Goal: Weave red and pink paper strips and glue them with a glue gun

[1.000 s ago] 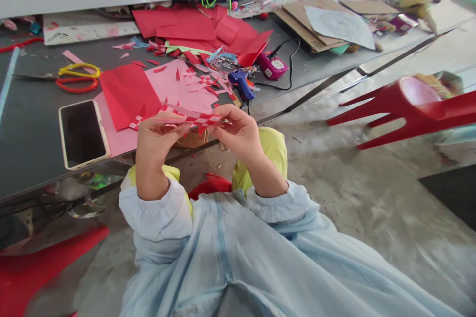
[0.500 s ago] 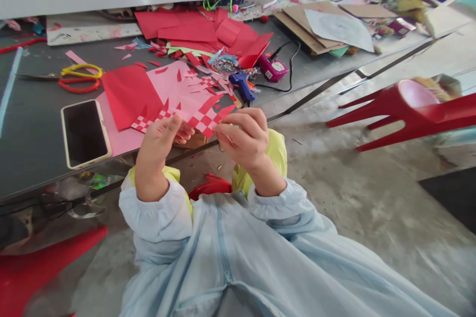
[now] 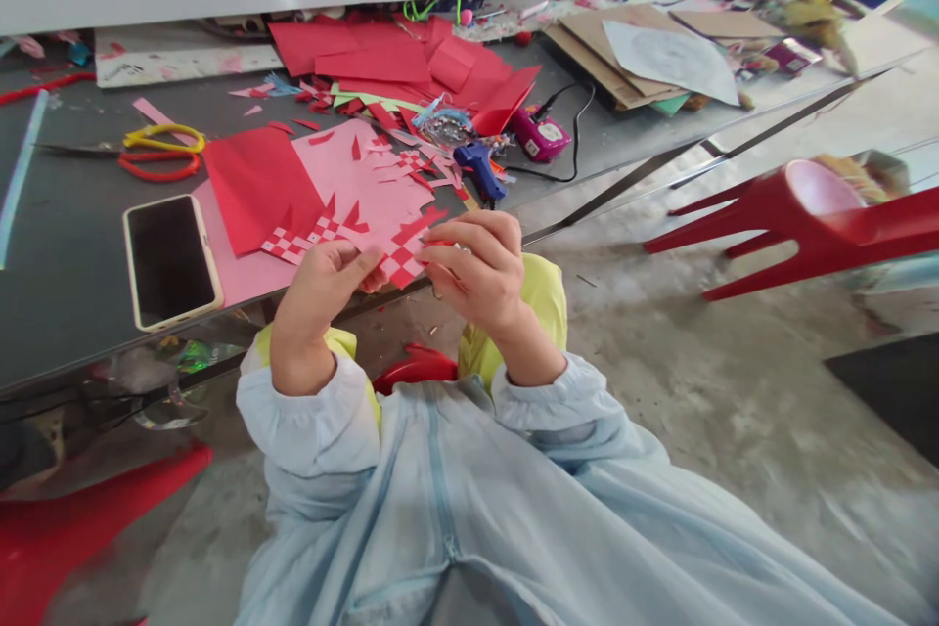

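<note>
A small red and pink piece of woven paper (image 3: 400,264) with a checkered pattern is held over the table's front edge. My left hand (image 3: 323,289) pinches its left side between thumb and fingers. On the other side, my right hand (image 3: 480,269) grips the right end, fingers curled and partly hiding it. Loose strips stick out at its top. Just beyond my left hand, more checkered woven paper (image 3: 290,243) lies on a pink sheet (image 3: 312,161), beside a folded red sheet (image 3: 260,186).
A phone (image 3: 172,261) and scissors (image 3: 161,156) lie at left. A blue glue gun (image 3: 480,171) stands near a purple corded box (image 3: 541,135). Red paper (image 3: 374,59) and cardboard (image 3: 587,59) are piled at the back. A red stool (image 3: 784,225) stands at right.
The woven paper was edge-on between both hands, then turned its checkered face up. It has since come slightly lower, and my left hand has shifted right along it.
</note>
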The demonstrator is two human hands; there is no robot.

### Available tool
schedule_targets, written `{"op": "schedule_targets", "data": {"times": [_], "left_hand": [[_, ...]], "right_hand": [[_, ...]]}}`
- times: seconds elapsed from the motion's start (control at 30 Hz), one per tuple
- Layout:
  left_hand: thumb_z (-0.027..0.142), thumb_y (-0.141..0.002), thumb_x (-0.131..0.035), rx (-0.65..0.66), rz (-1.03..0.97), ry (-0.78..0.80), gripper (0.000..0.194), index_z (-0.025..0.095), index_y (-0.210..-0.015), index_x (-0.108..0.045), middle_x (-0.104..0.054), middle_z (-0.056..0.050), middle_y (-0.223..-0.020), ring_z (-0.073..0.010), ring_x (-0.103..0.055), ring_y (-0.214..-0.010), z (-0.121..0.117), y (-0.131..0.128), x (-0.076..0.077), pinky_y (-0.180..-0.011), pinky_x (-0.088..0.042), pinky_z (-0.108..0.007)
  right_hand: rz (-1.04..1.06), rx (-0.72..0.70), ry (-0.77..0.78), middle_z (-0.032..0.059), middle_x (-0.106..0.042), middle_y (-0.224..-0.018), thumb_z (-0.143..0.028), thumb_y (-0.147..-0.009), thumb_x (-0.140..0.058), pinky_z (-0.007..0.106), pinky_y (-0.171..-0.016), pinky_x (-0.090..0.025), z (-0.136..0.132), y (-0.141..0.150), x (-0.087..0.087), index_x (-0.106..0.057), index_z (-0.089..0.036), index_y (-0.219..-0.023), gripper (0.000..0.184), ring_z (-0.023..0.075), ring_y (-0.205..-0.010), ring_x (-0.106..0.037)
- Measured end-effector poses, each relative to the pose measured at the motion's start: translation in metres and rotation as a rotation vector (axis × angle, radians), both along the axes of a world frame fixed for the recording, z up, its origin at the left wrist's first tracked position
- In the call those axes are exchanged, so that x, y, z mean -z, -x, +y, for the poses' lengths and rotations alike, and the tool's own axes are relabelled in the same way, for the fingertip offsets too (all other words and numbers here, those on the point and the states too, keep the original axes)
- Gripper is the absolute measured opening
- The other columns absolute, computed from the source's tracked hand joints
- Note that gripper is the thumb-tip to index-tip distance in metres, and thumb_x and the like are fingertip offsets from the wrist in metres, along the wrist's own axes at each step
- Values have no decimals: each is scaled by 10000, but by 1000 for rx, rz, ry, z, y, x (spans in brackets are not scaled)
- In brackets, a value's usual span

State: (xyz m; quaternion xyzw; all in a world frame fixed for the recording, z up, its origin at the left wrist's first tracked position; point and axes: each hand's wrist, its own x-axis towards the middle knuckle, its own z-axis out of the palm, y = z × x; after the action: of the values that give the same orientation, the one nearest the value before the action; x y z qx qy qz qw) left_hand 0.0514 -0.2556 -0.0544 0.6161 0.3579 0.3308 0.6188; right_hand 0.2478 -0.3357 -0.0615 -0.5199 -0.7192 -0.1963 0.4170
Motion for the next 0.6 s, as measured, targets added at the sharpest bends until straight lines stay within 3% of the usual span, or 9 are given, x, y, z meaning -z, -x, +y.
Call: {"op": "schedule_targets", "data": {"times": [0.1, 0.2, 0.27, 0.37, 0.47, 0.6], "left_hand": [[786, -804, -650, -167, -8, -4, 606, 194, -710, -731, -729, -77, -730, -151, -641, -622, 4, -2, 9, -561, -522, -240], [793, -864, -568, -307, 20, -136, 622, 212, -909, -784, -764, -69, -884, -155, -660, -731, 5, -2, 9, -635, -526, -242], [743, -906, -561, -263, 44, -226, 570, 228, -951, -800, -780, -66, -953, -170, -675, -816, 3, 0, 4, -704, -526, -257], [697, -879, -640, -115, 57, -258, 508, 216, -865, -803, -790, -73, -909, -203, -694, -860, -1, 3, -6, -737, -523, -283], [620, -785, -778, -8, 103, -220, 421, 200, -805, -792, -775, -48, -808, -186, -671, -758, -4, 3, -11, -699, -504, -279], [469, -694, -857, -6, 138, -157, 305, 181, -736, -766, -728, -10, -709, -137, -596, -654, -5, 3, -14, -622, -455, -249]], "right_hand": [[61, -80, 91, 22, -768, -870, -295, -975, -604, 407, -928, -465, 3, -3, -11, -718, -268, -921, 129, 202, -915, -671], [150, -124, 305, 44, -757, -834, -296, -964, -591, 379, -849, -496, 6, -5, -19, -723, -223, -918, 157, 193, -816, -662], [222, -149, 447, 60, -764, -856, -272, -956, -570, 357, -813, -507, 6, -5, -21, -733, -204, -927, 179, 192, -811, -663], [320, -132, 584, 65, -772, -900, -256, -942, -562, 340, -809, -511, 5, -5, -22, -748, -204, -936, 193, 191, -846, -668], [379, -112, 623, 59, -772, -896, -265, -927, -581, 340, -803, -514, 4, -3, -22, -754, -212, -926, 181, 192, -839, -668], [412, -130, 623, 60, -780, -891, -295, -920, -596, 351, -795, -517, 5, 1, -22, -758, -212, -911, 182, 202, -830, -676]]}}
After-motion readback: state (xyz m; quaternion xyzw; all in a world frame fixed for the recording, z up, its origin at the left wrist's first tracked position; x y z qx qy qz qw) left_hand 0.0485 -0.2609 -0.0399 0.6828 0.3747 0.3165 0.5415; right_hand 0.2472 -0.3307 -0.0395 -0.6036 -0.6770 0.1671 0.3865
